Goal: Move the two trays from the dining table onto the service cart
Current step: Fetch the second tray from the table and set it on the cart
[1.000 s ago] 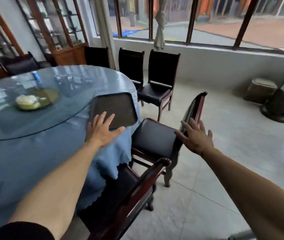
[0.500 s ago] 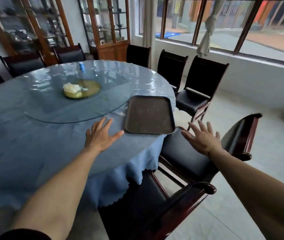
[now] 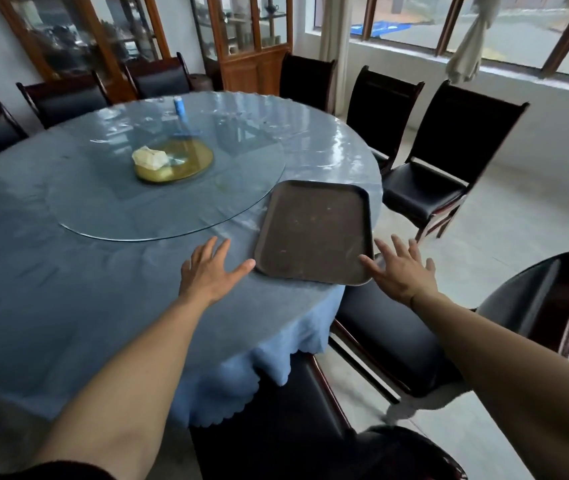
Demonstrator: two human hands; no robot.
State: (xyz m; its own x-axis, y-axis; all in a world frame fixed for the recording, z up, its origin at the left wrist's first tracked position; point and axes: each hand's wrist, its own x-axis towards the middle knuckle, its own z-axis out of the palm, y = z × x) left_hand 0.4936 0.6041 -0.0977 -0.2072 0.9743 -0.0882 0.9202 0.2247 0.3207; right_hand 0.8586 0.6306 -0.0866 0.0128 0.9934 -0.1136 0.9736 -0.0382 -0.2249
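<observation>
Right now we have the dark brown rectangular plastic tray (image 3: 314, 233) lying flat near the edge of the round dining table with its blue cloth under clear plastic (image 3: 68, 289), straight ahead of us and between our two hands. Its long axis runs away from us, tilted a little to the right at the far end, so its short near edge faces us and the long sides face our palms.

Our left hand (image 3: 212, 270) is spread wide and holds nothing, hovering low over the cloth with the thumb tip just beside the tray's near left corner. Our right hand (image 3: 402, 271) is equally spread and empty, out past the table edge above the black padded chair seat (image 3: 390, 337), its thumb at the tray's near right corner; whether it touches we cannot tell. Both look about equally near.

We see only one tray surface from here; a second may be stacked under it, but we cannot tell. No service cart shows.

For room: the clear glass turntable (image 3: 158, 188) sits just beside the tray's far left corner, so we judge a pull toward us safest. The tray's right side nears the table's drop-off, and chairs crowd the floor to our right.
</observation>
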